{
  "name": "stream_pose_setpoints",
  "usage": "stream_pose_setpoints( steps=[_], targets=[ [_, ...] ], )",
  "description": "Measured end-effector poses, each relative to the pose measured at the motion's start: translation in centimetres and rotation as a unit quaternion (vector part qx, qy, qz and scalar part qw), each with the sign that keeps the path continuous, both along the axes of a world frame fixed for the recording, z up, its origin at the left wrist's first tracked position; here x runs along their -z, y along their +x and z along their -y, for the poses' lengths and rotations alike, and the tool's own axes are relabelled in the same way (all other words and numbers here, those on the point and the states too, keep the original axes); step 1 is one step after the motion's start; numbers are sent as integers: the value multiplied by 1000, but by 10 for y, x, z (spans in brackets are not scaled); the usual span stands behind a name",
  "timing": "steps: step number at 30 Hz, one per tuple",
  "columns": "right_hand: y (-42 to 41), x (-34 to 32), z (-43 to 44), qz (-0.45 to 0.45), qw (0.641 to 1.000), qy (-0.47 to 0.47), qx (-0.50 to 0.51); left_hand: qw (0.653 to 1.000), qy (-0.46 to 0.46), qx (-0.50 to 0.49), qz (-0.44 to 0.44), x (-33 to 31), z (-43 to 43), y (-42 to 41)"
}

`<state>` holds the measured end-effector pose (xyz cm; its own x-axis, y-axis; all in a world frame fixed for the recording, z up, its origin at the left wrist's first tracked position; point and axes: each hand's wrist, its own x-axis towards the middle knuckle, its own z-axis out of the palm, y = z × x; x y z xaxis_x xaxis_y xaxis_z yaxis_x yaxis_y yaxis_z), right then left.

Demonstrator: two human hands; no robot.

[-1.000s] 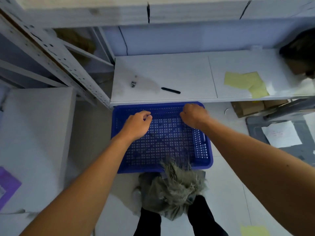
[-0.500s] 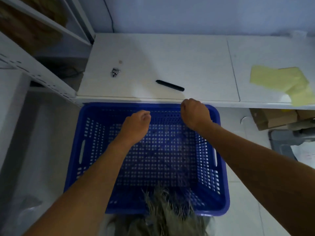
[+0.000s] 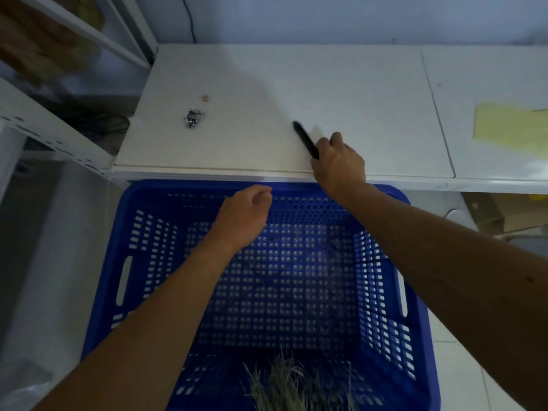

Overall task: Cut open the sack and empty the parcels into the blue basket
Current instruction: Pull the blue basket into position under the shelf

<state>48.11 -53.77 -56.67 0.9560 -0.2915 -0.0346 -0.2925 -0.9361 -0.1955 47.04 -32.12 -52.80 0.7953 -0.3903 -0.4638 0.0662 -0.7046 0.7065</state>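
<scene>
The right hand (image 3: 338, 161) lies on the white shelf top (image 3: 296, 84), its fingers closed around the near end of a slim black cutter (image 3: 305, 140); the tool's far end points away and to the left, and its body is somewhat blurred, so whether a blade is exposed cannot be told. The right forearm crosses above the far right corner of the blue basket (image 3: 415, 307). The left hand (image 3: 244, 215) hovers above the basket near its far wall, fingers loosely curled with thumb and forefinger close together, and it grips nothing. The basket is a perforated blue plastic crate with slot handles in its left and right walls; it stands on the floor directly in front of the shelf edge, and no parcels show inside it. The frayed, fibrous mouth of the sack (image 3: 296, 384) appears at the bottom edge of the view, overlapping the basket's near wall; the rest of the sack lies out of frame, so its contents cannot be seen. On the shelf top, well to the left of the cutter, rests a small metal clip (image 3: 193, 117), with a tiny reddish object (image 3: 205, 98) just beyond it. Yellow paper sheets (image 3: 510, 126) lie on the adjoining panel at the far right. A white perforated shelving upright (image 3: 56, 134) stands at the left.
</scene>
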Motion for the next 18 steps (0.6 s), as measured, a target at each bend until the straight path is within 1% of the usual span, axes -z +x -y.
stream_pose_setpoints(
  steps=[5,8,11,13,15,18],
  targets=[
    [2,-12,-1,-61,997,-42,-8,1000,-4,-12,-11,-5,-5,-11],
    [-2,-23,-3,-70,997,-35,4,1000,-10,-15,-20,-12,-10,-14],
    [-16,-38,-10,-78,997,-9,4,998,-41,-47,0,-28,-18,-20],
    [-31,-54,-17,-94,995,18,-2,997,-45,-59,4,-51,-22,-27],
    [-47,-77,-28,-100,994,46,15,997,-42,-61,-5,-77,-30,-34],
    [-80,-120,-53,-99,987,119,38,995,-45,-79,-30,-122,-41,-52]
  ],
)
